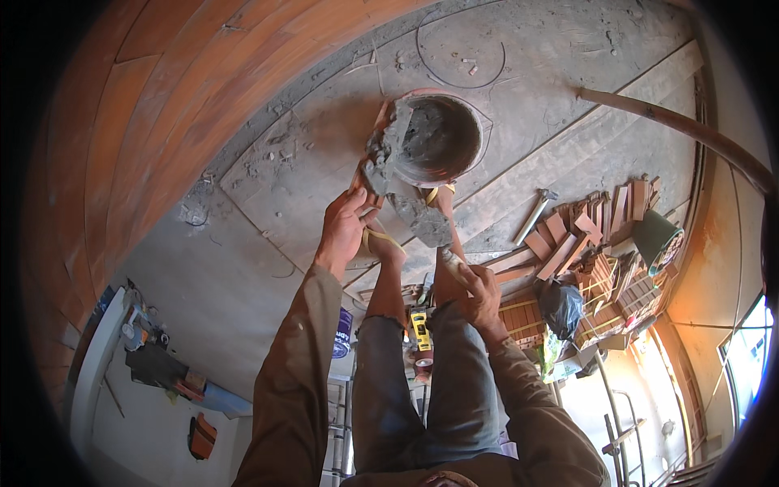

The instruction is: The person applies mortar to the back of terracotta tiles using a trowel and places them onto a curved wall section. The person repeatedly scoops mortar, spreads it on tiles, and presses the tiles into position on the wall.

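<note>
My left hand (pixel 344 230) grips the lower end of a thin orange brick tile (pixel 367 172) that is smeared with grey mortar. My right hand (pixel 479 290) is closed on the handle of a trowel (pixel 423 217), and its blade carries a lump of wet mortar just to the right of the tile. Right behind both stands a round bucket (pixel 442 138) with mortar in it, on a dusty board platform (pixel 276 178). My legs and sandalled feet show below the hands.
An orange brick-tile wall (pixel 138 122) curves along the left. A hammer (pixel 532 217), a heap of brick tiles (pixel 586 247), a green bucket (pixel 654 237) and a black bag (pixel 561 307) lie to the right. A yellow tool (pixel 419 329) sits between my knees. A pole (pixel 682 130) crosses the upper right.
</note>
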`<state>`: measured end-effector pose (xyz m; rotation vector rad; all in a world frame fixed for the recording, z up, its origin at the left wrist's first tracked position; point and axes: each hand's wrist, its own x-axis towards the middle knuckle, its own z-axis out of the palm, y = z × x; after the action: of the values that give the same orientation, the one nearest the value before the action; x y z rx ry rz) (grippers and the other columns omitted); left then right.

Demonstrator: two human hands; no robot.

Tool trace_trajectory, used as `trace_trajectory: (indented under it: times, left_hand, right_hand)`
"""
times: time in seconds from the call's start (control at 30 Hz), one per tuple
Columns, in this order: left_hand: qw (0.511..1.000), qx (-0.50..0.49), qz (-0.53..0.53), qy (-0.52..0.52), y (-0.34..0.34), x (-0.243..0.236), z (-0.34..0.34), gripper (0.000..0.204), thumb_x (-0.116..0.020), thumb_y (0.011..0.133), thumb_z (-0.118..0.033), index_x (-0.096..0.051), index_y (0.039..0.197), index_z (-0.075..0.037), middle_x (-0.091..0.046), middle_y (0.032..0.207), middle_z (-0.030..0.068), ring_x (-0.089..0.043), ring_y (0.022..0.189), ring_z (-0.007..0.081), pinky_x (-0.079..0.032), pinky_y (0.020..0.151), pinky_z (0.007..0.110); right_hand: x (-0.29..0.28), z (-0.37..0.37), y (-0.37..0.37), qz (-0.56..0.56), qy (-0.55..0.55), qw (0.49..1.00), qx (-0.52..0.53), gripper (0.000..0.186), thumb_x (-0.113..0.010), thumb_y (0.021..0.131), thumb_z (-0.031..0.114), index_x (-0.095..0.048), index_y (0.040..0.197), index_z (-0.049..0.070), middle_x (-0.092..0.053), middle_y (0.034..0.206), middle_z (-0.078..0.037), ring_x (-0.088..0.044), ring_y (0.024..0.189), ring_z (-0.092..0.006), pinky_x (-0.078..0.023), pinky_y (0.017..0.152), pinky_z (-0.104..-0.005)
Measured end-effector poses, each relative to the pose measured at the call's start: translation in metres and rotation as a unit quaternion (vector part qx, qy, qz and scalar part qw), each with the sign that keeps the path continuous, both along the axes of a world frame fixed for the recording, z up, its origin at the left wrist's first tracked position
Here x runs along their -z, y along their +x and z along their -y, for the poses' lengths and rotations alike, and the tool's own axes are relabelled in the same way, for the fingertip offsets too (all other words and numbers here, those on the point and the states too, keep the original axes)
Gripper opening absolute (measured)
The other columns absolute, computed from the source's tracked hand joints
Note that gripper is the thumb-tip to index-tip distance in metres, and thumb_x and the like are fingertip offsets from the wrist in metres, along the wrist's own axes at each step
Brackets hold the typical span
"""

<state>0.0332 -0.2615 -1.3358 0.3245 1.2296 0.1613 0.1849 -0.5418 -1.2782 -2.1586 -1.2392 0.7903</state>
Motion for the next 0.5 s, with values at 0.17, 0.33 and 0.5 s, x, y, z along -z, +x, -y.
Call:
trace_trajectory:
  times: [0.17,0.33,0.5]
  left_hand:
    - [0.999,0.005,0.025,-0.021,-0.023,-0.003,-0.001,0.039,-0.051,0.099,-0.02,-0.047,0.135,-0.007,-0.052,0.131,0.0029,-0.049,0.12,0.0195,-0.037,0.103,0.043]
    - [0.998,0.027,0.041,-0.042,-0.039,-0.004,0.001,0.042,-0.05,0.1,-0.021,-0.044,0.138,-0.007,-0.05,0.134,0.0032,-0.048,0.123,0.0189,-0.036,0.104,0.043]
    - [0.997,0.053,0.047,-0.038,-0.054,-0.006,0.007,0.047,-0.05,0.1,-0.019,-0.039,0.143,-0.005,-0.05,0.134,0.0037,-0.048,0.122,0.0173,-0.036,0.107,0.041]
  right_hand:
    - [-0.004,-0.02,0.023,-0.083,-0.064,0.991,0.078,0.045,-0.068,0.084,0.012,-0.056,0.126,-0.001,-0.065,0.1,-0.02,-0.065,0.091,-0.0341,-0.052,0.078,-0.0385]
    - [0.03,-0.033,0.032,-0.185,-0.093,0.959,0.196,0.047,-0.064,0.092,0.024,-0.054,0.131,-0.001,-0.067,0.094,-0.011,-0.063,0.08,-0.0159,-0.05,0.069,-0.0305]
    - [0.045,-0.072,0.039,-0.264,-0.143,0.918,0.26,0.047,-0.06,0.093,0.028,-0.057,0.126,-0.005,-0.069,0.1,-0.02,-0.069,0.086,-0.0269,-0.053,0.076,-0.0365]
